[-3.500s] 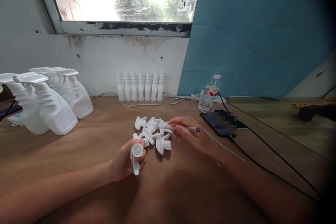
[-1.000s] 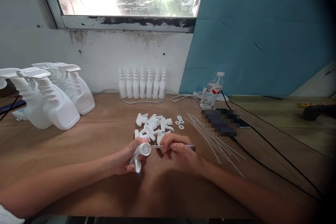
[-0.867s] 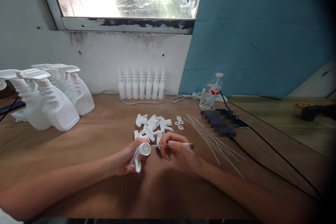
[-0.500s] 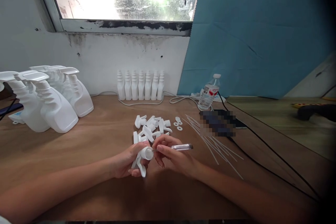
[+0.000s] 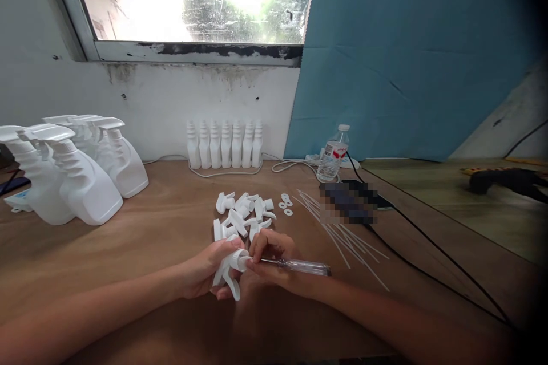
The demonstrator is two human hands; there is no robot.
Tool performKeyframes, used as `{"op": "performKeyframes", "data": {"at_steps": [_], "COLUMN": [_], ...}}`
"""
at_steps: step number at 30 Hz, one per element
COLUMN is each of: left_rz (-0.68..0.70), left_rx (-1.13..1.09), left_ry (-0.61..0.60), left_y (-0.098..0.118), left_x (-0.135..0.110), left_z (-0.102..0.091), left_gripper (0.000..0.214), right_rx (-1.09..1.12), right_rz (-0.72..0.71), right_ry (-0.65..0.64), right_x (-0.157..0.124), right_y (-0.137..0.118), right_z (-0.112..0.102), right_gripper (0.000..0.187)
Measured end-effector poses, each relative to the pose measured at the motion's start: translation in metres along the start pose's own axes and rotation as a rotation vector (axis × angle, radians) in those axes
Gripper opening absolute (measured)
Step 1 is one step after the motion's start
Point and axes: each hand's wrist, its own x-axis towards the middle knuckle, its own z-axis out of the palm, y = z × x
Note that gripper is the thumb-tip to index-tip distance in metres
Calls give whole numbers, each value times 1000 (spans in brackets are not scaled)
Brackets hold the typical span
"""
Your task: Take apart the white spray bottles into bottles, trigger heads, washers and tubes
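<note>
My left hand [image 5: 209, 265] is closed around a white trigger spray head [image 5: 231, 275], its round collar facing right and its trigger hanging down. My right hand [image 5: 278, 246] pinches a small screwdriver [image 5: 306, 267] with a clear handle, which points right across the wrist. The fingertips of that hand touch the open end of the collar, and they hide the screwdriver's tip. Something white shows between fingertips and collar, too small to make out. Just beyond my hands lies a pile of white spray heads [image 5: 240, 221]. Several flat white washers [image 5: 288, 212] are to its right.
Thin white tubes [image 5: 342, 239] lie to the right, near a blurred dark item [image 5: 349, 202] and a black cable [image 5: 428, 265]. A water bottle [image 5: 331, 159] stands behind. White spray bottles [image 5: 92, 188] stand at left, smaller white bottles [image 5: 226, 151] along the wall.
My right hand has turned and its fingertips have come up to the collar. The screwdriver's handle has swung lower and to the right. My left hand keeps its hold on the spray head.
</note>
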Motion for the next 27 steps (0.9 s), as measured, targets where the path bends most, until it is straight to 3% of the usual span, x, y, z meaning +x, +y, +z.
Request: {"op": "performKeyframes", "data": {"at_steps": [5, 11, 14, 17, 19, 21, 24, 27], "left_rz": [14, 234, 458, 742, 853, 884, 864, 876], "left_rx": [-94, -87, 224, 673, 894, 1085, 1396, 1566], "left_ry": [46, -22, -9, 64, 99, 79, -57, -153], "left_y": [0, -5, -6, -2, 2, 7, 15, 16], "left_x": [2, -2, -12, -21, -23, -24, -22, -17], "left_z": [-3, -2, -7, -18, -25, -30, -30, -29], "left_gripper": [40, 50, 54, 53, 46, 41, 44, 49], "right_rx": [37, -242, -341, -371, -373, -362, -347, -345], "right_rz": [-60, 67, 159, 226, 260, 282, 290, 281], "right_ry": [19, 331, 455, 487, 484, 474, 457, 445], "right_x": [0, 23, 36, 41, 41, 41, 41, 41], "right_y": [2, 9, 21, 32, 37, 41, 46, 51], "right_z": [-18, -68, -95, -113, -119, -122, -124, -128], "right_gripper": [23, 25, 28, 29, 29, 29, 30, 29]}}
